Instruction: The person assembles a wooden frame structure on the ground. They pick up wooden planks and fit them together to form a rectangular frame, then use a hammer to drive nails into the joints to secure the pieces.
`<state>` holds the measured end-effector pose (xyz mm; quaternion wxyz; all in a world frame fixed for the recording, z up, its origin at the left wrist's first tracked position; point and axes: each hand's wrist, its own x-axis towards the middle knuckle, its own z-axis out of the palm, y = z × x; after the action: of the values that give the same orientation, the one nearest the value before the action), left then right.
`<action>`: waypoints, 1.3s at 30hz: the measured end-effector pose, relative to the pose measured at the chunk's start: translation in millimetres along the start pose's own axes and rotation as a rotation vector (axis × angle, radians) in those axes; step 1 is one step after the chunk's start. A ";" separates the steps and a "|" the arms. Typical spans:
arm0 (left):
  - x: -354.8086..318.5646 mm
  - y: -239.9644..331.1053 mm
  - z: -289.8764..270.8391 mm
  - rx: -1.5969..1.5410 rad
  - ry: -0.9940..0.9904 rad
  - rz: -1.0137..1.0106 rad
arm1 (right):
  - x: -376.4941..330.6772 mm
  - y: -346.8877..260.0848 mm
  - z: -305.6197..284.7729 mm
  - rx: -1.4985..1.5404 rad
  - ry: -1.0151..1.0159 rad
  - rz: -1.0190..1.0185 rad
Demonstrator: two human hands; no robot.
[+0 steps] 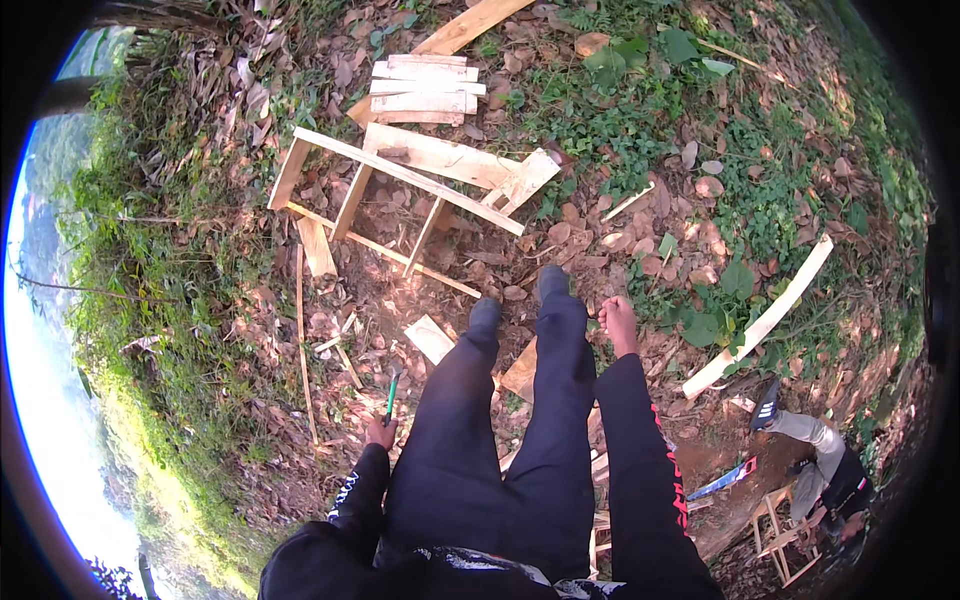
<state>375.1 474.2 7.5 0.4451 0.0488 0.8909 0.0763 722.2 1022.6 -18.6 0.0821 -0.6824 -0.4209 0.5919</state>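
My left hand (pixel 381 432) is wrapped round the green handle of a hammer (pixel 391 392), its head pointing up and away from me beside my left leg. My right hand (pixel 618 318) is closed, fingers curled together, out past my right knee. Whatever it may hold is too small to make out. Ahead of my feet lies a ladder-like wooden frame (pixel 405 180), two long rails joined by several short boards. A wide plank (pixel 440 155) rests against its far side, with a short board (pixel 530 180) at that plank's right end.
Short boards (pixel 425 90) lie in a row beyond the frame. A long pale slat (pixel 762 320) is on the right. At lower right, a co-worker (pixel 835 475) is beside a small wooden frame (pixel 775 535) and a blue, blade-like object (pixel 722 478). Leaves and plants cover the sloping ground.
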 end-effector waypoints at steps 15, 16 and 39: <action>103.7 122.9 157.6 -0.191 0.298 -0.247 | 281.2 -46.1 175.2 -0.543 -0.499 -0.274; 122.9 121.6 165.3 -0.209 0.247 -0.279 | 296.0 -43.7 181.0 -0.572 -0.521 -0.306; 290.2 40.0 249.4 -0.634 0.474 0.053 | 340.8 -20.9 279.6 -0.648 -0.677 -0.761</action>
<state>401.7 581.6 -360.9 0.2181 -0.0870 0.8997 0.3680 448.2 1156.7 -337.5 -0.0625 -0.2477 -0.7973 0.5469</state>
